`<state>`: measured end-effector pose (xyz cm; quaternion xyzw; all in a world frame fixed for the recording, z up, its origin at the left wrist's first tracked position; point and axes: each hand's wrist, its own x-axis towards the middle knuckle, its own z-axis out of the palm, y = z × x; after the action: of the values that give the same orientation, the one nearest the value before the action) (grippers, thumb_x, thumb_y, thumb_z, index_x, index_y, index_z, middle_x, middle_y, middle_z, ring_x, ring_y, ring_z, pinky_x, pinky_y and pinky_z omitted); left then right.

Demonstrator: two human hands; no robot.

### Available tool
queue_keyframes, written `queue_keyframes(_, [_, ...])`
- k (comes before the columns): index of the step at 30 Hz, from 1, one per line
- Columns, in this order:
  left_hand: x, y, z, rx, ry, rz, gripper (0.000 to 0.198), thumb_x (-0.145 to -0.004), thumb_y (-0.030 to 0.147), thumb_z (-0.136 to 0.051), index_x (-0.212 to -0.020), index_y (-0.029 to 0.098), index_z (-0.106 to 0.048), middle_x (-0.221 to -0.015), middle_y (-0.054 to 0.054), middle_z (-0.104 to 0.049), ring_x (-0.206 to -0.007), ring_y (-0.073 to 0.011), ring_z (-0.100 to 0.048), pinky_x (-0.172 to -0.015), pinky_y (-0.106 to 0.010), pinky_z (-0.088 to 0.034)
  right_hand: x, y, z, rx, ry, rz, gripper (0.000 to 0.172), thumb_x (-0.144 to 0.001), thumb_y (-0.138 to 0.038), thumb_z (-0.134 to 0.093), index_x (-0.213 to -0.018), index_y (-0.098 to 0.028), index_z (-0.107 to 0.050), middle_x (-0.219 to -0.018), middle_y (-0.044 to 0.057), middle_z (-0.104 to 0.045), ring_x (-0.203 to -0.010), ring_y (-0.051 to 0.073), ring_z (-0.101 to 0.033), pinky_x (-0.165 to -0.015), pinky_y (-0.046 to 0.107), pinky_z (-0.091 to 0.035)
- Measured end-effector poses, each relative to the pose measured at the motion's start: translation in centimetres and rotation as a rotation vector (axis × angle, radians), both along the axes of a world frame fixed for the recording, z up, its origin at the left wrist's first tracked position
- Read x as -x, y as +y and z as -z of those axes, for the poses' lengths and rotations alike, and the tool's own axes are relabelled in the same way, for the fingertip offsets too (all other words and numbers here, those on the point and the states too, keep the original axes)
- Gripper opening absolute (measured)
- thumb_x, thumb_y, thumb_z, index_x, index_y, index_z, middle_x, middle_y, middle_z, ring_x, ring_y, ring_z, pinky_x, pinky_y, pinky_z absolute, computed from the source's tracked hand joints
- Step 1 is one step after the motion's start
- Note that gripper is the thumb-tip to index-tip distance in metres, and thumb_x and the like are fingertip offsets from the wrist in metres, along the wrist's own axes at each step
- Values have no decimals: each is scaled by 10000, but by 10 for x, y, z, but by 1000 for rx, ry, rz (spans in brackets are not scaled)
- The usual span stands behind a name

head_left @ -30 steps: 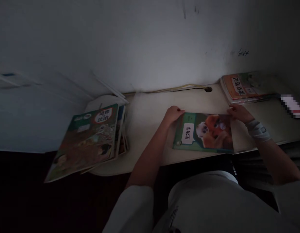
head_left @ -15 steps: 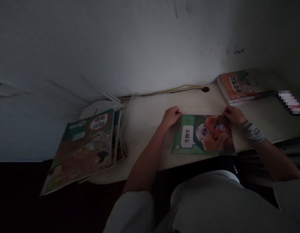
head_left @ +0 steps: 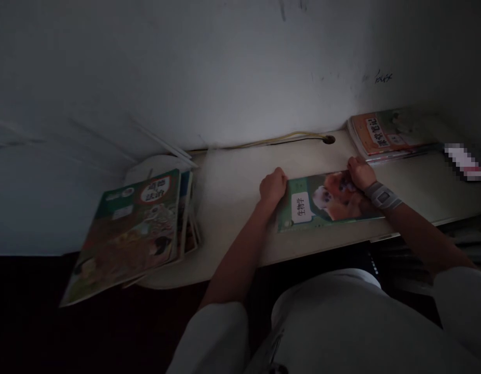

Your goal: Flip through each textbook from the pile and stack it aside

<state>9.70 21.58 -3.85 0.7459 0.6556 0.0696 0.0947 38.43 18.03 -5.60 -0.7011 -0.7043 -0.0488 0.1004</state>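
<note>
A biology textbook [head_left: 334, 200] with a green cover and a photo of orange-furred monkeys lies sideways on the white desk [head_left: 232, 208] in front of me. My left hand [head_left: 274, 187] is closed in a fist at its far left corner. At the far right corner my right hand [head_left: 361, 174], with a grey band on the wrist, is closed too and overlaps the cover picture. Both appear to grip the edge of a clear plastic book cover around the textbook; the film itself barely shows in the dim light, and the fingertips are hidden.
On the left, a slanted stack of textbooks [head_left: 127, 234] overhangs the desk edge. More books [head_left: 392, 132] are piled at the back right, with a pixelated phone-like object [head_left: 464, 162] beside them. A yellow cable [head_left: 264, 141] runs along the wall to a round hole [head_left: 328, 139].
Both hands have closed from fingertip pinches into fists. My right hand has moved left and slightly away from me. The textbook's near edge has shifted away from the desk's front edge.
</note>
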Motion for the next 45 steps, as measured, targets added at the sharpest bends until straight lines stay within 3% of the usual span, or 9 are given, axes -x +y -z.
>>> queue_keyframes(3, [-8,-24,-14,-106,51,75,452,-896,250,-384,-1337,152,-383,-1292,-189,-526,-1195,-286,-483,-923,-400,-409,-1,4,1,-32,31,-51,280,-919,-198,-309,-971,-122,-574,-932,145,-617,-799,218,-552,-675,303,-361])
queue_keyframes(8, [-37,-81,-29,-48,78,629,682,-903,509,-360,-1468,181,-165,-1521,-153,-233,-1411,-292,-151,-1103,-483,-200,-4,4,2,-32,45,-58,280,-905,-176,-307,-961,-119,-576,-917,143,-619,-805,227,-545,-711,319,-367])
queue_keyframes(10, [-49,-96,-23,30,84,709,722,-882,601,-315,-1470,207,-176,-1538,-128,-187,-1417,-314,-103,-1102,-542,-166,-4,4,2,-26,37,-56,280,-908,-179,-308,-962,-118,-576,-909,141,-621,-809,228,-548,-713,315,-367])
queue_keyframes(17, [-57,-106,7,29,79,633,751,-848,672,-288,-1462,244,-231,-1544,-90,-174,-1413,-343,-101,-1099,-607,-93,-5,1,6,-9,13,-72,285,-915,-193,-311,-963,-108,-580,-916,150,-634,-843,235,-557,-743,309,-369])
queue_keyframes(25, [-58,-117,14,-61,108,627,778,-833,694,-279,-1453,224,-259,-1540,-97,-197,-1410,-342,-120,-1093,-601,-142,3,-7,-11,44,-28,-46,315,-890,-143,-331,-1084,-67,-567,-1079,211,-611,-973,281,-559,-804,369,-393])
queue_keyframes(29, [-58,-102,12,-15,132,697,737,-868,640,-279,-1445,182,-277,-1537,-116,-196,-1403,-340,-151,-1095,-580,-158,42,-33,-20,-70,-61,-301,436,-925,-249,-348,-1290,-40,-462,-1398,214,-420,-1277,294,-382,-1016,426,-293])
queue_keyframes(33, [-52,-73,11,14,176,693,621,-930,483,-257,-1445,136,-263,-1528,-129,-221,-1418,-283,-123,-1122,-508,-140,70,-49,-6,36,-46,-549,633,-935,-484,-304,-1371,-32,-381,-1437,196,-382,-1346,270,-313,-1074,433,-243])
queue_keyframes(38, [-31,-47,17,-8,167,546,650,-939,471,-195,-1453,73,-216,-1533,-151,-180,-1418,-249,-138,-1140,-446,-121,33,-44,10,69,-77,-444,696,-929,-534,-275,-1362,-1,-386,-1436,222,-367,-1344,306,-317,-1064,474,-244])
queue_keyframes(45, [4,-39,20,35,192,365,670,-937,471,-162,-1448,40,-209,-1533,-152,-173,-1419,-256,-130,-1136,-472,-131,-9,-49,16,42,-127,-317,684,-938,-525,-238,-1371,-14,-376,-1446,202,-360,-1338,292,-335,-1048,470,-283])
